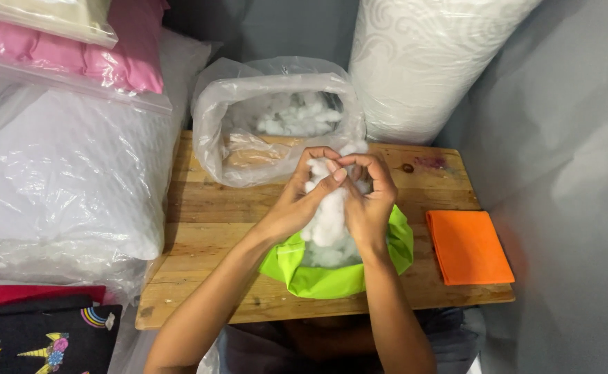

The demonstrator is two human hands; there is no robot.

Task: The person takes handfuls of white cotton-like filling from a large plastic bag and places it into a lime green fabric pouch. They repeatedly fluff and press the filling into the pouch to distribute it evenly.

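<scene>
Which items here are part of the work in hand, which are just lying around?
In use: left hand, right hand, white stuffing, green cover, plastic bag of stuffing.

Lying about: orange cloth, bagged pillows, white roll, black printed fabric.

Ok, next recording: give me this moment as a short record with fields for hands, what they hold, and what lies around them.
left hand: left hand grips a clump of white stuffing
right hand: right hand grips the same clump from the other side
under the hands: lime green fabric cover, open, stuffing inside
surface: wooden table
behind: clear plastic bag holding more white stuffing
right of hands: folded orange cloth, lying flat
left edge: bagged white pillows, stacked
</scene>
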